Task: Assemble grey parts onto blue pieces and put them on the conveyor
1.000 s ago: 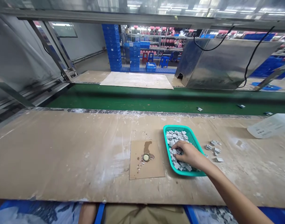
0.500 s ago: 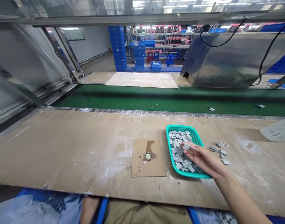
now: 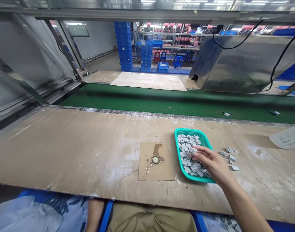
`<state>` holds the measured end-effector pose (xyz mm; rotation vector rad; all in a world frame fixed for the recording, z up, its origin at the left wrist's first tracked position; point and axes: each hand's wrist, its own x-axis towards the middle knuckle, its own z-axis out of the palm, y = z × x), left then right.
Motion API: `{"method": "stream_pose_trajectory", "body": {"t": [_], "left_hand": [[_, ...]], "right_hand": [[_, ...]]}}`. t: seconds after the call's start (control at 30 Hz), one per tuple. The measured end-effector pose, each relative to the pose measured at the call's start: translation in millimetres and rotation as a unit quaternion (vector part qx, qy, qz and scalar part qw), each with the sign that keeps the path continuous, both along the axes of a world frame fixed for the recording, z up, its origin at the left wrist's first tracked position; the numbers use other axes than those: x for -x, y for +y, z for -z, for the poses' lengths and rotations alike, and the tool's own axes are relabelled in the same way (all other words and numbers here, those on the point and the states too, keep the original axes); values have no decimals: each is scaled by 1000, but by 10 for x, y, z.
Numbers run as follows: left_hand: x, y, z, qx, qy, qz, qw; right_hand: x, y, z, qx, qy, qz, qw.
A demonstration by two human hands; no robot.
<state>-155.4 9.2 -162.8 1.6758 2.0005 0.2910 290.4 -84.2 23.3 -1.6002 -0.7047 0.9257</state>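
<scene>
Tiles (image 3: 189, 144), small grey squares heaped in the basket (image 3: 189, 130) on the table (image 3: 89, 145), look light, stiff and smooth, so each is best pinched by opposite edges. Right hand (image 3: 211, 162) lies over the heap, fingers (image 3: 198, 154) closed on one of them; strays (image 3: 231, 158) lie just right of the basket.

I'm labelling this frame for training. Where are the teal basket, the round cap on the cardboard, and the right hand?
teal basket (image 3: 189, 130): head view, on its far rim.
round cap (image 3: 155, 159): head view, on its middle.
right hand (image 3: 214, 162): head view, on the back of the hand.
</scene>
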Motion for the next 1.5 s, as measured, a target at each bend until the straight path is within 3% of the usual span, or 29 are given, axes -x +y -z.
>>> {"method": "stream_pose_trajectory", "body": {"t": [0.17, 0.37, 0.5, 0.63, 0.73, 0.9, 1.0, 1.1, 1.17, 1.3, 1.4, 1.5], "left_hand": [[20, -10, -46, 66, 35, -21, 997], [-33, -60, -124, 59, 19, -65, 996], [-36, -78, -168, 46, -27, -104, 993], [6, -119, -261, 51, -126, -140, 981], [19, -232, -339, 71, -267, -156, 948], [23, -508, -493, 142, -450, -210, 856], [33, -632, -692, 172, -494, -230, 821], [0, -700, -1004, 196, -551, -225, 779], [-63, -722, -1242, 210, -583, -218, 754], [-302, -707, -1627, 190, -622, -185, 737], [-592, -630, -1746, 164, -656, -164, 719], [-979, -529, -1750, 132, -682, -158, 702]], "right_hand": [[70, -30, -49, 15, -55, -11, 998], [308, 34, -136, -23, -172, -84, 981], [537, 175, -130, -54, -363, -184, 912], [754, 389, -76, -83, -431, -261, 860], [825, 504, -14, -76, -455, -291, 838], [827, 544, 51, -49, -471, -304, 827], [829, 545, 64, -43, -477, -310, 821], [834, 553, 73, -43, -483, -314, 816], [833, 556, 74, -42, -480, -316, 817], [816, 556, 47, -36, -446, -302, 841], [813, 542, -24, 2, -372, -267, 889], [870, 487, -151, 55, -220, -216, 950]]}}
